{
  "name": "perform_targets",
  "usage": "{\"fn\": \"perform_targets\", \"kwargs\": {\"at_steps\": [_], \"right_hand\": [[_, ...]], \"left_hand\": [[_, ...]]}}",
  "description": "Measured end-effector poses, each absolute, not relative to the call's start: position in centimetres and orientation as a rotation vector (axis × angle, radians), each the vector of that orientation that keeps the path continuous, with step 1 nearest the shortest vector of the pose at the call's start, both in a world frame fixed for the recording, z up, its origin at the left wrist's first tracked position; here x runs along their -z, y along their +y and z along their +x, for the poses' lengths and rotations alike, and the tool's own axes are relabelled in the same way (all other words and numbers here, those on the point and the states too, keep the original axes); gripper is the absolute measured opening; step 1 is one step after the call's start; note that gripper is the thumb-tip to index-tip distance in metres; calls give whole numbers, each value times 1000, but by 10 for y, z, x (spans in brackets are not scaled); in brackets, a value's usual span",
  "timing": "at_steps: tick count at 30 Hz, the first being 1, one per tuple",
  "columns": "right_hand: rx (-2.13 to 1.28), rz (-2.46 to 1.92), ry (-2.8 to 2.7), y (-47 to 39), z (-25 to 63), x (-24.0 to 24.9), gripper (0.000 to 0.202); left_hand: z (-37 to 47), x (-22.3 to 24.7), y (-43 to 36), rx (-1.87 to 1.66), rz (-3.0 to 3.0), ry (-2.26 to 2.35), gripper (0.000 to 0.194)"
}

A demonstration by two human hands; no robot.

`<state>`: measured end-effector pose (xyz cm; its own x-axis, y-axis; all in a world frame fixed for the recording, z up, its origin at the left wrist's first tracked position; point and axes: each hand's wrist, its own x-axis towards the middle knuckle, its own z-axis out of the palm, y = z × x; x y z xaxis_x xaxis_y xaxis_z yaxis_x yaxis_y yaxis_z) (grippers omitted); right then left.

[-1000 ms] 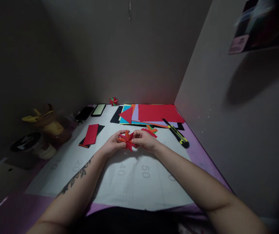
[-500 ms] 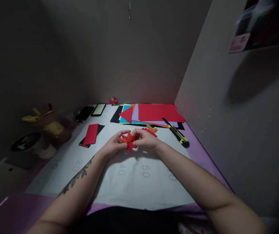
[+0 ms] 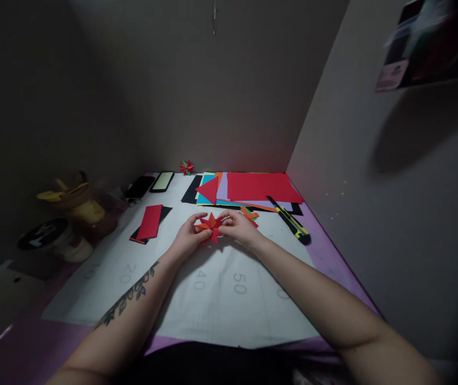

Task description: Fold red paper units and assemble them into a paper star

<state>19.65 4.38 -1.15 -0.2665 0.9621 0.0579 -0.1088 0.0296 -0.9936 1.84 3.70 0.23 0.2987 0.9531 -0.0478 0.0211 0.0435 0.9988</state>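
A folded paper star (image 3: pixel 213 226) in red and orange is held between my two hands, above the white sheet. My left hand (image 3: pixel 191 233) pinches its left points between thumb and fingers. On the opposite side, my right hand (image 3: pixel 240 226) grips the star's right points the same way. Partly hidden behind my right hand lie orange, green and red folded paper pieces (image 3: pixel 249 214). Left of my hands, a red paper strip (image 3: pixel 149 222) rests on darker strips.
Coloured paper sheets (image 3: pixel 263 187) are stacked at the back, with a red triangle (image 3: pixel 208 191) on them. A yellow-black box cutter (image 3: pixel 290 222) lies right, blade out. Phones (image 3: pixel 162 182), a small paper star (image 3: pixel 186 167) and a lidded tub (image 3: pixel 66 246) stand left and behind.
The star is tilted slightly differently and sits a little higher. My right fingers have shifted on its edge; both hands still hold it.
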Motion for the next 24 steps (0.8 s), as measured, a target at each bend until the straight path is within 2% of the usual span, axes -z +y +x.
{"fn": "perform_targets", "kwargs": {"at_steps": [12,20,24], "right_hand": [[-1218,-1088,-1388,42,185,23,47],[-1198,-1078,-1371,44,185,23,36],[-1244,-1037,-1388,45,189,22,38]], "left_hand": [[23,10,42,-1071,1328,1135,33],[22,12,39,-975,1379,1038,51],[22,7,37,-953,1312,955,57]]}}
